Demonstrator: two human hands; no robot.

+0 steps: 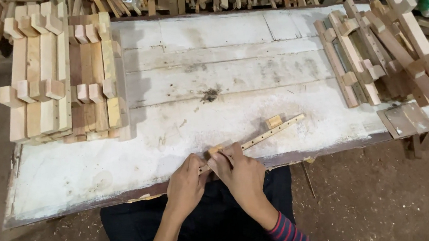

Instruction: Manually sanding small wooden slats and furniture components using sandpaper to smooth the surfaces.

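Looking down, I saw one stack of notched wooden pieces (61, 74) well left of my fingers, too many to count. My left hand (186, 181) had its fingers curled together against the near end of one thin wooden strip (266, 134) with a row of holes. My right hand (238, 170) was clamped over that same end, where one small block (216, 150) sat. A second small block (274, 121) sat on the strip beyond my fingertips. One pile of wooden frames (375, 51) lay far right on the white worktable (218, 70).
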